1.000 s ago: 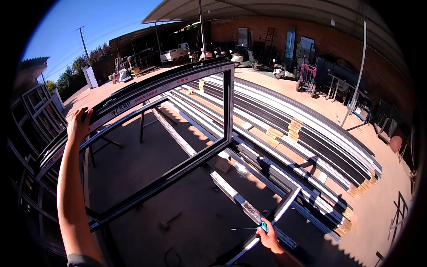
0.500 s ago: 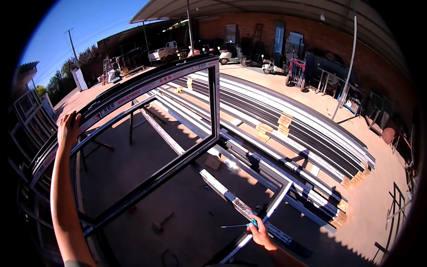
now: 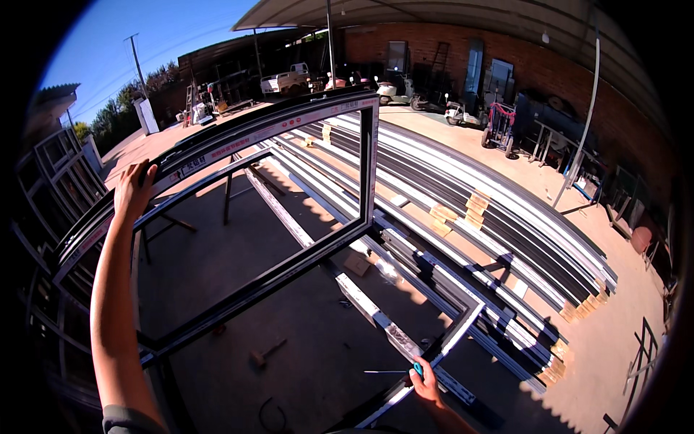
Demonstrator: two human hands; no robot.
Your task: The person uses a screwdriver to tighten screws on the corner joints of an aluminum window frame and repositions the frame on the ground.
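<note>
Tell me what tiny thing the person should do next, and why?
I'd say grip the black frame firmly with the left hand before moving the screwdriver. The frame stands raised at a slant, with the left hand on its top bar, while the right hand is busy holding the screwdriver, so a wobble might be hard to catch.

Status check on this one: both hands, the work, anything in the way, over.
Left hand gripping frame at top rail. Right hand holding screwdriver. Frame up on edge. Hammer on ground below, over.
</note>
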